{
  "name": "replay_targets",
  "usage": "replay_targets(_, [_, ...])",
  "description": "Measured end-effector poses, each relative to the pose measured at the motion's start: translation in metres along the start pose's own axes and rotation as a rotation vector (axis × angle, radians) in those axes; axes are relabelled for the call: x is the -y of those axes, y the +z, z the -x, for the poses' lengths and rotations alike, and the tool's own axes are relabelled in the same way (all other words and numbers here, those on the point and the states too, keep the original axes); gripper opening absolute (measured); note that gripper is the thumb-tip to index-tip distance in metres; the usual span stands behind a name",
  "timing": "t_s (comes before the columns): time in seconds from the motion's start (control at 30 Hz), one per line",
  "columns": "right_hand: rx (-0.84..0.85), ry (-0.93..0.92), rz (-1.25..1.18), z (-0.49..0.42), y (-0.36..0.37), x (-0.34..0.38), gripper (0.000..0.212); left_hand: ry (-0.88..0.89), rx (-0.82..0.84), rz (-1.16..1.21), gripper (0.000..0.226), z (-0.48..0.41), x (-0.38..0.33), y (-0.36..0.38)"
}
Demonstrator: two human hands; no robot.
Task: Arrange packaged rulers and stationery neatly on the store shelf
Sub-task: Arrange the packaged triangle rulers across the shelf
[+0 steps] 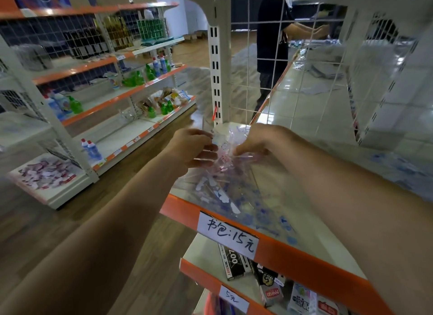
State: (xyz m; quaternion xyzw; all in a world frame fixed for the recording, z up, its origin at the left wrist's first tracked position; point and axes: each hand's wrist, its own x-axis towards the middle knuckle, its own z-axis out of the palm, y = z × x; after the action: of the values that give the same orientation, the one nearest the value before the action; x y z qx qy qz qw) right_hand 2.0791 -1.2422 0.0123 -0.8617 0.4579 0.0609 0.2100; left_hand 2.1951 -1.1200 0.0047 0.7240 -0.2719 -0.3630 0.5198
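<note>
I see L hand [196, 148] & R hand [255, 143] both pinching a clear packet [225, 157] over the shelf [304, 260]; upright post [216, 56] just behind, wire grid [281, 61] far right, boxes [234, 260] below.

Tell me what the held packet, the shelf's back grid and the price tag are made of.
The packet: seemingly thin clear plastic film, glossy and crinkled. The back grid: probably white-coated metal wire, thin open squares. The price tag: likely matte white paper, handwritten on.

Packets [225, 197] on shelf [328, 225]
</note>
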Motion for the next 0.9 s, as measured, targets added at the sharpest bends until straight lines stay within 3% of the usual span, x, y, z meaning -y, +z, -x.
replay_targets(0.23, [0.053, 0.005, -0.189, -0.001, 0.0, -0.012, 0.064, -0.061, -0.024, 0.06, 0.014, -0.002, 0.004, 0.003])
replay_targets(0.33, [0.005, -0.022, -0.311, 0.001, 0.002, -0.02, 0.034, -0.067, -0.026, 0.072, 0.014, -0.002, 0.004, 0.003])
replay_targets(0.53, [0.008, -0.012, -0.725, 0.014, -0.008, -0.043, 0.008, -0.014, 0.01, 0.097, 0.012, 0.003, -0.002, -0.001])
replay_targets(0.8, [-0.056, -0.125, -0.928, 0.059, -0.031, -0.069, 0.009, -0.037, 0.036, 0.208, 0.013, 0.017, -0.011, 0.017])
replay_targets(0.9, [-0.011, -0.143, -0.995, 0.076, -0.031, -0.072, 0.015, -0.087, 0.166, 0.333, 0.014, 0.027, -0.013, 0.038])
